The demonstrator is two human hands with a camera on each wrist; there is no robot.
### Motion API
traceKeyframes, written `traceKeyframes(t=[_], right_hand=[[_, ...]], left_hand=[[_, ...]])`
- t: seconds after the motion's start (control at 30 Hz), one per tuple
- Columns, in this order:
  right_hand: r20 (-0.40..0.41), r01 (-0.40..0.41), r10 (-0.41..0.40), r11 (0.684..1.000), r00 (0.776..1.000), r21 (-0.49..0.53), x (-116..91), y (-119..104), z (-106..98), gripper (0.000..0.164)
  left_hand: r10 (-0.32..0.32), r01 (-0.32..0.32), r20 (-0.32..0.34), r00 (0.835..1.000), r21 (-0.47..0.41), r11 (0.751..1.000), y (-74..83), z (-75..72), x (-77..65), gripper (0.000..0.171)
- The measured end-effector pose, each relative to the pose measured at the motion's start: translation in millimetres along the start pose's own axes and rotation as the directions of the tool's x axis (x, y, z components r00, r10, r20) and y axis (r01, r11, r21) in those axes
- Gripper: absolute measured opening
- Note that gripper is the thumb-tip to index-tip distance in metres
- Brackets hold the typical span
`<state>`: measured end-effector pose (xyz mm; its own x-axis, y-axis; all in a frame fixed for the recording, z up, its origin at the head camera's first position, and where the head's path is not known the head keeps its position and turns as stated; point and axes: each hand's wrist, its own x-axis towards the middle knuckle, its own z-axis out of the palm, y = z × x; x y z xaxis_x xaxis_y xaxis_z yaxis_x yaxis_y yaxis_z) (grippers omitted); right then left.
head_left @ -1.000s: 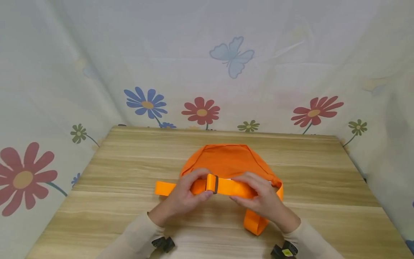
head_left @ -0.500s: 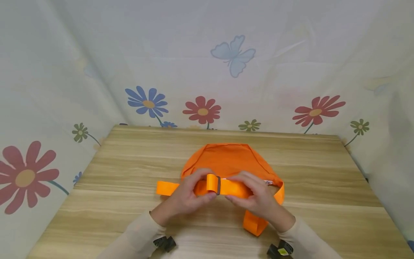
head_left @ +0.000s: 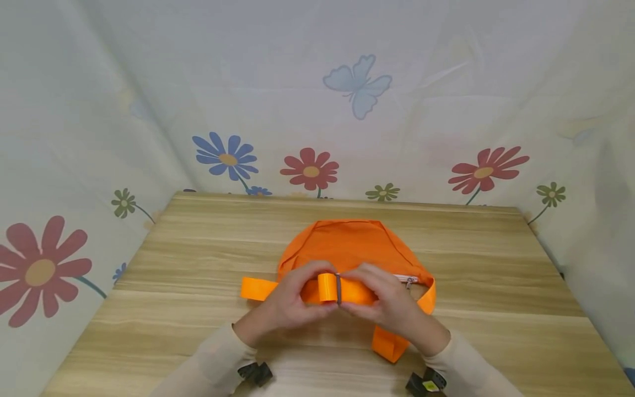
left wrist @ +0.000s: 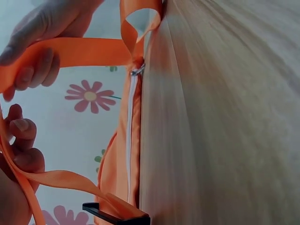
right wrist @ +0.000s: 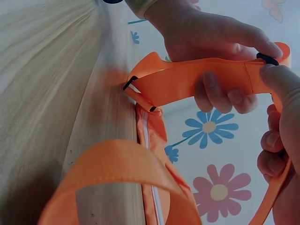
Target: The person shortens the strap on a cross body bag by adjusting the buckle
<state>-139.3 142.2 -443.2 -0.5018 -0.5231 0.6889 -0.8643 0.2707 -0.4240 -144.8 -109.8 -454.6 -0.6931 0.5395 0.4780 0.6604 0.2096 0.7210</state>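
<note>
An orange fabric bag [head_left: 347, 242] lies flat on the wooden table, its white zipper [left wrist: 131, 126] running along the near side. Above its near edge, both hands hold the bag's orange strap. The left hand [head_left: 292, 298] pinches the strap at a small fold [head_left: 326, 287] beside a dark slide buckle [head_left: 339, 288]. From the other side, the right hand [head_left: 392, 298] grips the strap with its fingertips close to that buckle. The right wrist view shows both thumbs meeting at the buckle [right wrist: 267, 58]. A second black buckle [left wrist: 117, 216] sits lower on the strap, near the bag.
A free strap end [head_left: 258, 288] sticks out left of the left hand. Another strap loop [head_left: 391, 344] rests on the table [head_left: 198, 331] below the right hand. A flower-printed cloth [head_left: 421, 110] hangs behind and around the table.
The right hand has moved left, closer to the left hand, so their fingertips now meet at the buckle. The strap fold has shifted slightly right and down. More of the zipper shows.
</note>
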Motion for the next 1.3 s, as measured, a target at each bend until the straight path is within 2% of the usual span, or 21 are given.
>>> traceKeyframes(t=[0.13, 0.3, 0.4, 0.47, 0.67, 0.73, 1.0, 1.3], right_hand=[[0.020, -0.002, 0.002, 1.000, 1.000, -0.030, 0.5, -0.8, -1.1, 0.045], [0.023, -0.008, 0.009, 0.999, 1.000, -0.041, 1.1, -0.8, -3.7, 0.043], [0.031, -0.015, 0.016, 0.999, 0.999, -0.033, 1.2, -0.3, -6.0, 0.048], [0.041, -0.015, 0.017, 0.999, 0.999, -0.029, 0.8, 1.0, -8.3, 0.050], [0.096, -0.100, 0.102, 0.995, 0.990, -0.024, -7.6, 6.9, -21.4, 0.052], [0.102, -0.134, 0.134, 0.991, 0.986, -0.010, -11.5, 8.4, -24.2, 0.052], [0.091, -0.149, 0.146, 0.988, 0.985, 0.034, -14.8, 9.2, -21.4, 0.045], [0.076, -0.153, 0.148, 0.987, 0.986, 0.058, -15.0, 7.8, -15.7, 0.045]], left_hand=[[0.014, -0.014, -0.010, 1.000, 0.005, 1.000, 1.5, 1.3, 2.0, 0.053], [0.078, -0.078, -0.029, 0.997, -0.003, 0.997, 0.8, 2.6, 5.9, 0.044], [0.102, -0.103, -0.043, 0.994, -0.030, 0.994, -0.4, 3.2, 6.9, 0.041], [0.098, -0.101, -0.055, 0.994, -0.054, 0.993, -0.7, 2.5, 6.6, 0.041], [-0.021, 0.008, -0.078, 0.997, -0.165, 0.986, 0.1, -6.5, -0.6, 0.045], [-0.040, 0.024, -0.079, 0.996, -0.191, 0.981, -0.5, -8.9, -2.8, 0.047], [-0.031, 0.014, -0.072, 0.997, -0.222, 0.975, -5.4, -7.3, -6.8, 0.055], [-0.026, 0.005, -0.073, 0.997, -0.267, 0.964, -7.1, -7.2, -7.8, 0.052]])
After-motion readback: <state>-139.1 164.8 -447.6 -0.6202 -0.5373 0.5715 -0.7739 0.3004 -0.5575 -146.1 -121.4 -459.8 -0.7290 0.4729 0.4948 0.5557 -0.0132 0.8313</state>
